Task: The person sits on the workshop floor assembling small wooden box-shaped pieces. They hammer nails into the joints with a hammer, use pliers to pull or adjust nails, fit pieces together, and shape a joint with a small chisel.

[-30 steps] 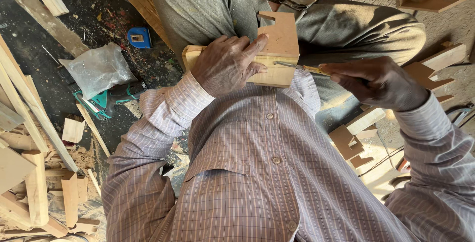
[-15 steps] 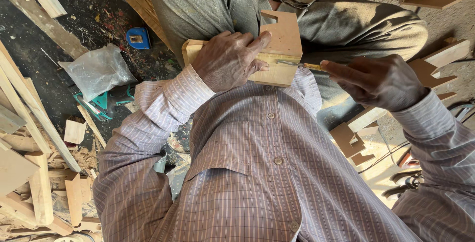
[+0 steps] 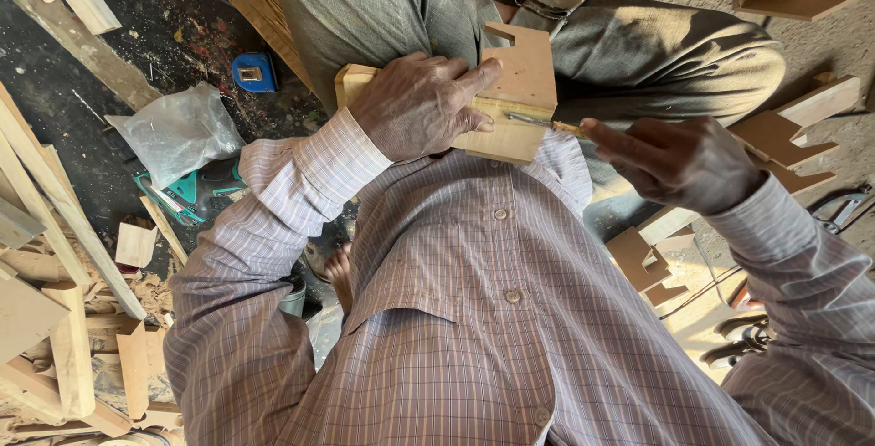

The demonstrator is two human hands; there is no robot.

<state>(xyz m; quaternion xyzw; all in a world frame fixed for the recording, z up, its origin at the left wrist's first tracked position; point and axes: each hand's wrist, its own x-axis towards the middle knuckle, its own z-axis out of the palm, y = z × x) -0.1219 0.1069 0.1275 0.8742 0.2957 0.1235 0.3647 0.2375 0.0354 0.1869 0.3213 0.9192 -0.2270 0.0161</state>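
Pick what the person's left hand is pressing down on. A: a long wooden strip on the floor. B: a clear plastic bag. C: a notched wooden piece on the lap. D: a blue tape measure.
C: the left hand lies flat over the notched wooden piece on the lap, while the right hand brings a thin tool to its edge.

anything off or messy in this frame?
Nothing looks damaged. The left hand presses down on the notched wooden piece on the lap, and the right hand holds a thin tool against its edge. The floor is cluttered: wood offcuts, sawdust, a plastic bag and a blue tape measure.
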